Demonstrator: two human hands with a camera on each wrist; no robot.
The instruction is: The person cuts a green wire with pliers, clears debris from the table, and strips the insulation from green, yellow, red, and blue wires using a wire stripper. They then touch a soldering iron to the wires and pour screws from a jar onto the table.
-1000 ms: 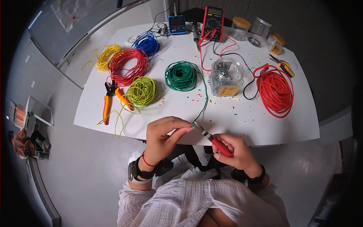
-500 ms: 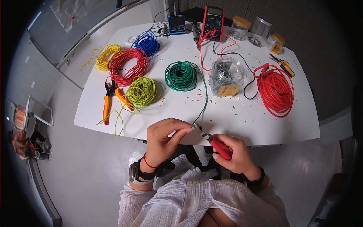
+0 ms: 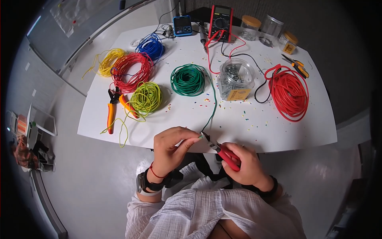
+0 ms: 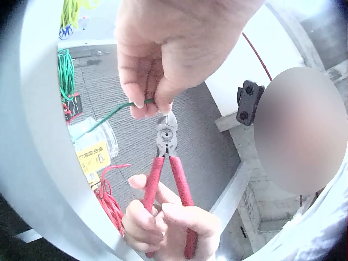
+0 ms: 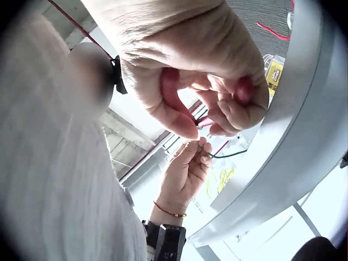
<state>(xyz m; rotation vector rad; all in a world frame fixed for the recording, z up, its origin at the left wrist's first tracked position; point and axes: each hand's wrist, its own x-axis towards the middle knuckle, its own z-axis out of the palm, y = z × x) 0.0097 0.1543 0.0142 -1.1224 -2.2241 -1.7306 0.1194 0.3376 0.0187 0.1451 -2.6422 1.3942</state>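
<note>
In the head view my left hand [image 3: 171, 149] pinches the end of the green wire [image 3: 215, 104], which runs back to the green coil [image 3: 187, 80]. My right hand [image 3: 246, 165] grips the red-handled cutting pliers [image 3: 229, 158], whose metal head is at the left fingertips. In the left wrist view the pliers' head [image 4: 167, 134] points at the pinched green wire [image 4: 113, 112], with the two red handles spread apart. Seen from the right wrist, the fingers of my right hand [image 5: 190, 60] curl round both handles. Whether the blades touch the wire is hidden by the fingertips.
Yellow, blue, red and lime [image 3: 146, 98] wire coils lie at the left with orange-handled strippers [image 3: 110, 118]. Behind are a blue meter [image 3: 182, 26], a red multimeter [image 3: 221, 23] and lidded jars. A tub of screws [image 3: 236, 81], red cable [image 3: 289, 93] and small pliers [image 3: 296, 66] are right.
The pliers' head and the green wire end have shifted slightly left. The pliers' handles now stand wider apart in my right hand. The table objects appear slightly shifted in the head view.
</note>
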